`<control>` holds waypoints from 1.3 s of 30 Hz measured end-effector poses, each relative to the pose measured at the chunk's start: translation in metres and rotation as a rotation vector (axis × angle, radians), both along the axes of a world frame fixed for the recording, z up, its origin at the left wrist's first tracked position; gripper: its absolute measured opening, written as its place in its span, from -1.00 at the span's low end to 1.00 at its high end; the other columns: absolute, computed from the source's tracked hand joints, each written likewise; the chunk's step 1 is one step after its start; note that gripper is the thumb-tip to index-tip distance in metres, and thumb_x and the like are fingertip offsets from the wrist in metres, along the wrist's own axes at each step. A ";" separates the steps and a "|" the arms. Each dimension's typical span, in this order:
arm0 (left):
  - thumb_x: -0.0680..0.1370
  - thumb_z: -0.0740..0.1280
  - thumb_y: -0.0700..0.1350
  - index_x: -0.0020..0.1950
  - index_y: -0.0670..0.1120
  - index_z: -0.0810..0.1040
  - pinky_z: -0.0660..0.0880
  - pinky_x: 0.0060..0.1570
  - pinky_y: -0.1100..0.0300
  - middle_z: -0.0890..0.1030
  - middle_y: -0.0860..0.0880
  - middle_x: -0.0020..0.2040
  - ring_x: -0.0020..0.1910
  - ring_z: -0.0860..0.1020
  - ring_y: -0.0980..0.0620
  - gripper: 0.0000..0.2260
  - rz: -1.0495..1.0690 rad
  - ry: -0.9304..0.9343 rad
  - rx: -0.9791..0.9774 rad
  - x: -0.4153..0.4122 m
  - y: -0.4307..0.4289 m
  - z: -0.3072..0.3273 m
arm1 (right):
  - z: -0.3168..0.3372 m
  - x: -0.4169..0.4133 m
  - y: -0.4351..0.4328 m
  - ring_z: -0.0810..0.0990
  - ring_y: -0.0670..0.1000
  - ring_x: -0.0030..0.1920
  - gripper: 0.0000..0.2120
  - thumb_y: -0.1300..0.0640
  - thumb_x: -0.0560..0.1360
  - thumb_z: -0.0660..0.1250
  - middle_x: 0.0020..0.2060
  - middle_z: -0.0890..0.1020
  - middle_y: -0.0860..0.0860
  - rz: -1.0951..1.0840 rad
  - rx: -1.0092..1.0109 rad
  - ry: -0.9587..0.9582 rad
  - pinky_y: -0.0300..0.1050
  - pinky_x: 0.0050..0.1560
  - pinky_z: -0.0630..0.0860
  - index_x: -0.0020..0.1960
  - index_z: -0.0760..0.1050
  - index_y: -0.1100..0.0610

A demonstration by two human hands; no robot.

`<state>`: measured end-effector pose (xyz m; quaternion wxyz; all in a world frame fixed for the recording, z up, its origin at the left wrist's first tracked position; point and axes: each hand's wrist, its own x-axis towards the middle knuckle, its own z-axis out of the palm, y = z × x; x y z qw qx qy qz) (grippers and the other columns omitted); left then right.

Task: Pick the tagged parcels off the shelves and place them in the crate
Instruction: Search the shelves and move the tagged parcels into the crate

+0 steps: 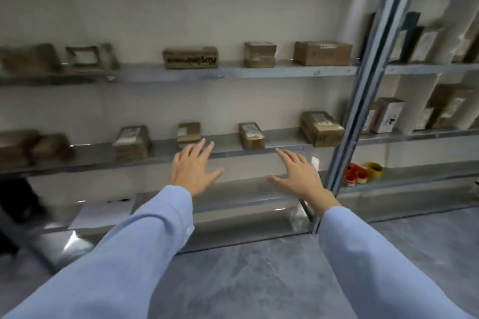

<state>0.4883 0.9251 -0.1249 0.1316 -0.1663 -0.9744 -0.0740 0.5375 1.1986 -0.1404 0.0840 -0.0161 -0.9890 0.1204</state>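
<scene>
on the middle shelf [285, 141], going from the left, 2 blurred brown parcels [51, 149] sit at the far end. next come a squat parcel [132, 142] with a white label on top, a small parcel [188, 134], a narrow parcel [251, 135] and, nearest the steel upright [363, 101], a larger parcel [321, 128] set askew. whether those white labels are the tags meant, i cannot tell at this blur. the left hand [193, 169] hovers in front of the shelf edge just below the small parcel, fingers straight and spread, holding nothing. the right hand [298, 176] is likewise spread and empty, below and between the narrow parcel and the larger one. neither hand touches a box. these look like taped cardboard cartons, probably stiff and light to middling in weight, with tape that may be slick. i would take each by 2 opposite side faces, not by the label or a flap, and use both hands on the larger one. the crate is not in view.
</scene>
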 end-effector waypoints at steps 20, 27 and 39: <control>0.56 0.13 0.33 0.60 0.11 0.04 0.09 0.47 -0.03 0.04 0.08 0.61 0.55 0.06 -0.05 -0.33 0.446 0.031 0.038 -0.122 -0.287 0.017 | 0.044 -0.241 -0.289 0.13 0.13 0.54 -0.23 -0.31 0.53 0.20 0.56 0.17 0.01 0.382 0.100 0.087 0.11 0.49 0.18 0.60 0.00 -0.04; 0.57 0.13 0.32 0.60 0.11 0.04 0.08 0.46 -0.02 0.08 0.05 0.60 0.56 0.05 -0.05 -0.33 0.522 -0.017 0.050 -0.203 -0.357 -0.001 | 0.031 -0.345 -0.368 0.09 0.13 0.56 -0.21 -0.32 0.53 0.20 0.58 0.12 0.01 0.450 0.094 0.043 0.14 0.49 0.16 0.61 -0.03 -0.06; 0.57 0.16 0.31 0.59 0.07 0.09 0.10 0.47 -0.02 0.08 0.05 0.60 0.55 0.07 -0.06 -0.33 0.619 -0.077 0.073 -0.329 -0.473 -0.029 | 0.007 -0.500 -0.513 0.07 0.13 0.56 -0.24 -0.29 0.54 0.21 0.58 0.11 0.03 0.596 0.076 -0.035 0.11 0.49 0.12 0.60 0.01 -0.04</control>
